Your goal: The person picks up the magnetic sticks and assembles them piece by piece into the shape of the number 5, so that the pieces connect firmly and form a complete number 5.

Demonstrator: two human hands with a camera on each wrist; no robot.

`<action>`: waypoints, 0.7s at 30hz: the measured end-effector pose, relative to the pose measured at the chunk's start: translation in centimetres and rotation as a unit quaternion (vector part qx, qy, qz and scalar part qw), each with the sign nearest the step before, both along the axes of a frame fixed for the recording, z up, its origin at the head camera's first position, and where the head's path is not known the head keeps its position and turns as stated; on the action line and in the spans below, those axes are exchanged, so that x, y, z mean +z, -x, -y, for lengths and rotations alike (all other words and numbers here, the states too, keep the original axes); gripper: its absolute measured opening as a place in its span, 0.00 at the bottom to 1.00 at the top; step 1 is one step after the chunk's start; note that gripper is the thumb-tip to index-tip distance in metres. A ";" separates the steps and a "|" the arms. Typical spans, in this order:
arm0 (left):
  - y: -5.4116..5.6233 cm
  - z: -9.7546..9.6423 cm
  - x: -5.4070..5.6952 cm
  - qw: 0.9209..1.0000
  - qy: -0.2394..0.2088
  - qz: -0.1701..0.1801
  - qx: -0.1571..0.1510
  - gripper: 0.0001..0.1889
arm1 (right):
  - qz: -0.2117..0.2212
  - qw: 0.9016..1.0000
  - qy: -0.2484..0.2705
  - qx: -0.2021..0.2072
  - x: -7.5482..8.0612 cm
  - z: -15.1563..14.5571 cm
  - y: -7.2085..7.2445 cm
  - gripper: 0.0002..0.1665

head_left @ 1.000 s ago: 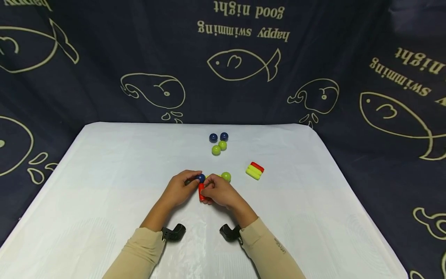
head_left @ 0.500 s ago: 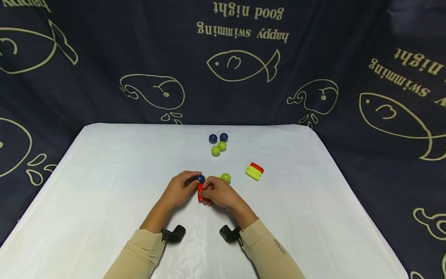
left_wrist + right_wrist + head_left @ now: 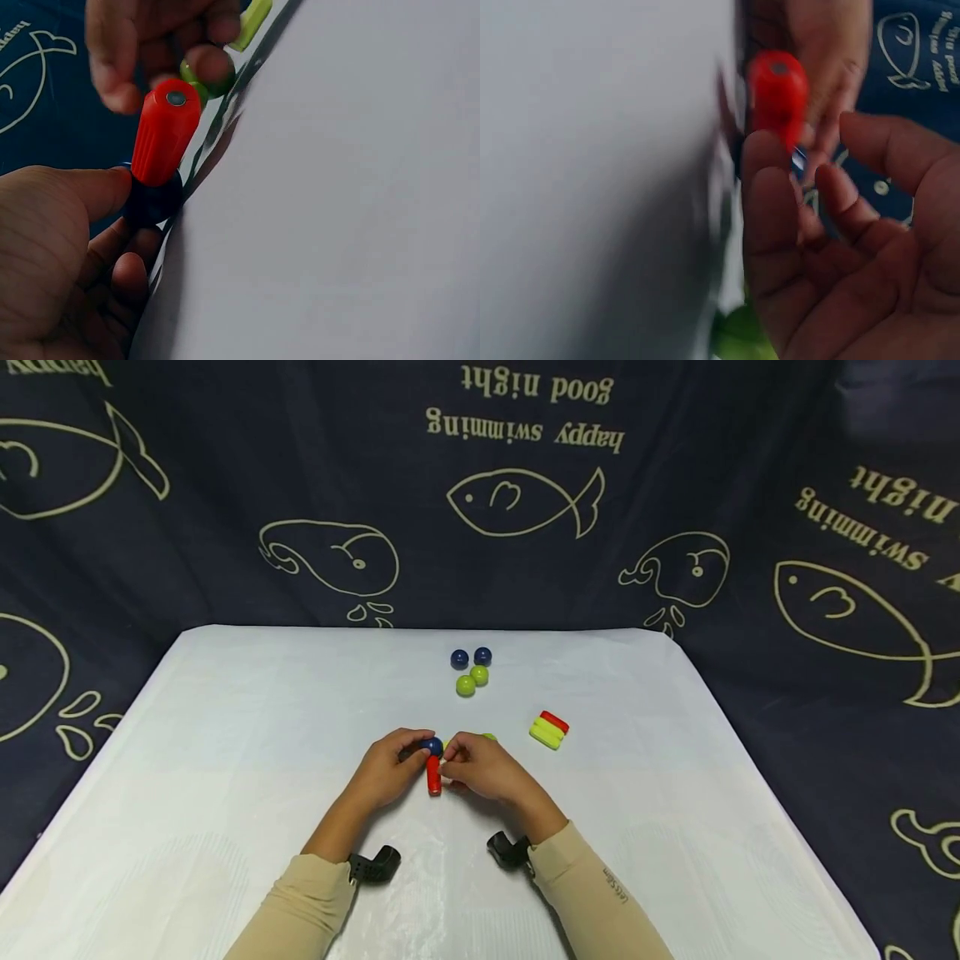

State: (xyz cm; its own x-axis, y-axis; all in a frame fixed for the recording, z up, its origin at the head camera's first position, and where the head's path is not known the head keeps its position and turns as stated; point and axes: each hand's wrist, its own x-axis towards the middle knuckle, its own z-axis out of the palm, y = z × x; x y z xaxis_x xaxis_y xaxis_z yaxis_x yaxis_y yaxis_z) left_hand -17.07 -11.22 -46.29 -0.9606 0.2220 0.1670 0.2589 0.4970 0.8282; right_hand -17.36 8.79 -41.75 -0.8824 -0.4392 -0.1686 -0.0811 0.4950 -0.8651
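Thumb and fingers of my left hand [image 3: 386, 768] pinch a dark blue ball [image 3: 432, 746] on the white table. From that ball a red magnetic rod [image 3: 433, 778] points toward me; its free end has a round grey metal disc, clear in the left wrist view on the red rod [image 3: 166, 135]. My right hand [image 3: 486, 768] is just right of the rod, thumb and fingers spread apart with nothing between them. Behind it a yellow-green rod and a green ball [image 3: 489, 737] are mostly hidden; the right wrist view shows the green ball [image 3: 742, 334] below the fingers.
Farther back on the white table [image 3: 300, 685] lie two blue balls [image 3: 482, 656] and two green balls [image 3: 466, 686]. Right of the hands, a red rod [image 3: 555, 722] lies alongside yellow-green rods [image 3: 546, 733]. A dark patterned cloth [image 3: 525, 577] hangs behind the table.
My right hand has let go of the red rod and shifted slightly right, now covering most of the near green ball. The left hand stays on the blue ball.
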 end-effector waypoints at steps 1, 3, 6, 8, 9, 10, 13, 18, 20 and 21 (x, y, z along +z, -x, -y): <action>0.0 0.0 0.0 1.000 0.000 -0.001 -0.001 0.16 | -0.014 1.000 -0.011 0.002 0.4 -0.3 0.2 0.04; 0.1 0.0 -0.1 1.000 0.002 -0.002 -0.001 0.16 | -0.052 0.998 -0.036 0.001 1.2 -1.0 0.7 0.03; 0.1 -0.1 -0.1 1.000 0.006 0.001 0.002 0.16 | -0.100 0.993 -0.059 -0.010 2.2 -1.8 1.9 0.03; 0.2 -0.1 -0.1 1.000 0.008 0.005 0.006 0.16 | -0.120 0.990 -0.070 -0.016 2.7 -2.3 3.0 0.04; 0.2 -0.1 -0.1 1.000 0.009 0.008 0.007 0.16 | -0.125 0.989 -0.071 -0.018 2.9 -2.5 3.5 0.05; 0.2 -0.1 -0.1 1.000 0.010 0.009 0.008 0.16 | -0.130 0.988 -0.075 -0.019 3.1 -2.7 4.1 0.07; 0.2 -0.1 -0.2 1.000 0.012 0.010 0.007 0.16 | -0.142 0.986 -0.089 -0.023 3.5 -3.2 5.8 0.11; 0.1 -0.1 -0.3 1.000 0.012 0.010 0.008 0.17 | -0.155 0.981 -0.112 -0.013 4.1 -3.3 8.4 0.15; 0.1 -0.1 -0.3 1.000 0.012 0.010 0.009 0.17 | -0.157 0.979 -0.127 -0.005 4.0 -3.3 9.4 0.16; 0.1 -0.1 -0.3 1.000 0.011 0.010 0.009 0.16 | -0.158 0.978 -0.136 0.000 3.8 -3.3 9.8 0.17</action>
